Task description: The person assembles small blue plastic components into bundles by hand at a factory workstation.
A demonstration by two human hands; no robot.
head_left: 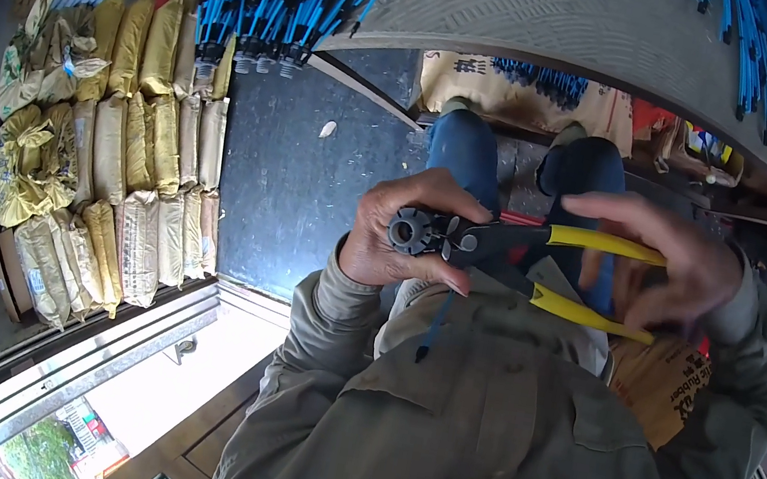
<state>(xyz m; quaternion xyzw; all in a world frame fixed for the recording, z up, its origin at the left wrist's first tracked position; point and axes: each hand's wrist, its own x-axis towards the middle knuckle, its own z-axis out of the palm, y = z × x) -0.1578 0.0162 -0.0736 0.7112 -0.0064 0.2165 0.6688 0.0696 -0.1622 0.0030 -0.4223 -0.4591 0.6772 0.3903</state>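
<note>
The left hand is closed around a black round fitting, held just in front of the chest. The right hand is half open, its fingers curled loosely over the yellow handles of the pliers, whose dark jaws meet the fitting. A blue cable hangs below the left hand. Yellow sacks lie well left of it

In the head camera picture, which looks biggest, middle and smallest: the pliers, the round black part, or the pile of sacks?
1. Pile of sacks
2. Pliers, though they are nearer the camera
3. Round black part in the left hand
</note>
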